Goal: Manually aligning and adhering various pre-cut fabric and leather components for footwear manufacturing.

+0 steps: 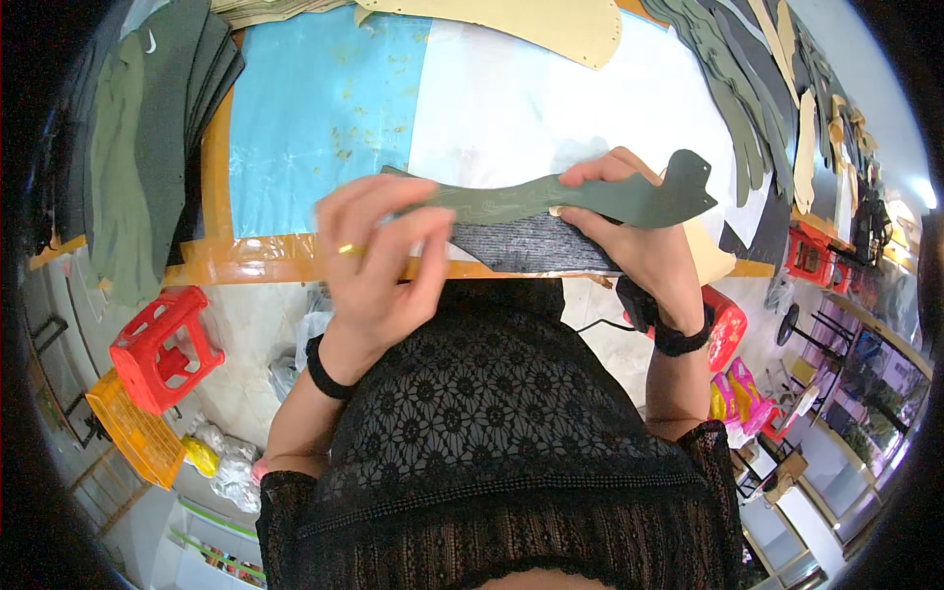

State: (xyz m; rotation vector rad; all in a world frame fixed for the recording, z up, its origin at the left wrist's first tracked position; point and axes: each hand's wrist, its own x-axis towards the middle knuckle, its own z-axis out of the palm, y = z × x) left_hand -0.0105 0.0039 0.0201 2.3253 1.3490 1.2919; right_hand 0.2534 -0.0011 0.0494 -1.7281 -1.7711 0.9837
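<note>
A long, curved dark green cut piece (511, 202), with a hooked, wider right end, is held just above the table's near edge. My right hand (639, 241) grips it toward that end, thumb below and fingers behind. At the left part of the piece, my left hand (379, 246) has its fingers curled over the surface, slightly blurred and wearing a ring. Some of the piece is hidden behind those fingers. Beneath it lies a dark grey textured pad (521, 246) at the table's front edge.
Stacked dark green pieces (147, 138) lie at the left, with more green pieces (728, 98) at the right. Beige pieces (511, 25) lie at the back on blue and white sheets (324, 108). Red stools (167, 349) and an orange crate (133, 428) stand below, left.
</note>
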